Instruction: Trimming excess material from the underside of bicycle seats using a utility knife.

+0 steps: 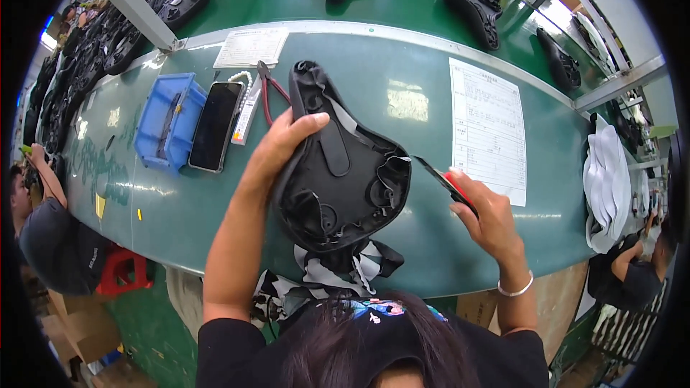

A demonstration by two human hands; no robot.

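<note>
A black bicycle saddle (366,145) is tipped underside up over the near part of the bench, its narrow nose pointing away from me. My left hand (287,136) is closed on its left edge, with the thumb lying across the underside. Gathered black cover material shows inside the rim. To the right of the saddle, my right hand (485,214) is closed round a red-and-black utility knife (444,181). The knife's thin dark tip points at the saddle's right edge, close to it. Black and white fabric scraps (359,262) lie at the saddle's wide end.
Left of the saddle are red-handled pliers (266,93), a phone (215,126) and a blue bin (169,123). A printed sheet (489,129) lies at right. More saddles (471,11) rest beyond the bench's raised far edge. People sit at both sides.
</note>
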